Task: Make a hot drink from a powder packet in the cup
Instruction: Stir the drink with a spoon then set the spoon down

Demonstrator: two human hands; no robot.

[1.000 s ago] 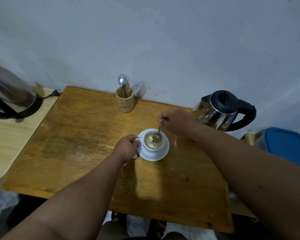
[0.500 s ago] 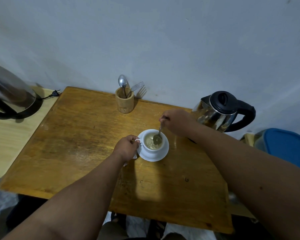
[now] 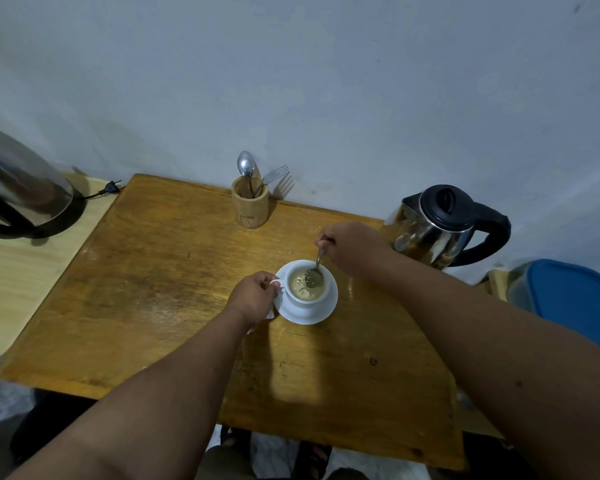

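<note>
A white cup (image 3: pixel 305 299) holding pale cloudy liquid stands on a white saucer (image 3: pixel 321 315) near the middle of the wooden table (image 3: pixel 160 306). My left hand (image 3: pixel 255 297) grips the cup's handle on its left side. My right hand (image 3: pixel 352 249), just behind and right of the cup, pinches the handle of a metal spoon (image 3: pixel 315 274) whose bowl dips into the liquid at the cup's far right. A scrap of white paper (image 3: pixel 269 315) peeks out under my left hand; whether it is the packet is unclear.
A steel kettle with a black lid and handle (image 3: pixel 444 226) stands at the table's back right. A wooden holder (image 3: pixel 250 206) with a spoon and fork is at the back edge. A second kettle (image 3: pixel 18 192) sits on a lighter side table, left. A blue-lidded container (image 3: pixel 575 299) is at right.
The spoon's bowl has travelled round inside the cup, from the near middle to the far right side. My right hand shifted slightly with it; my left hand kept still on the handle.
</note>
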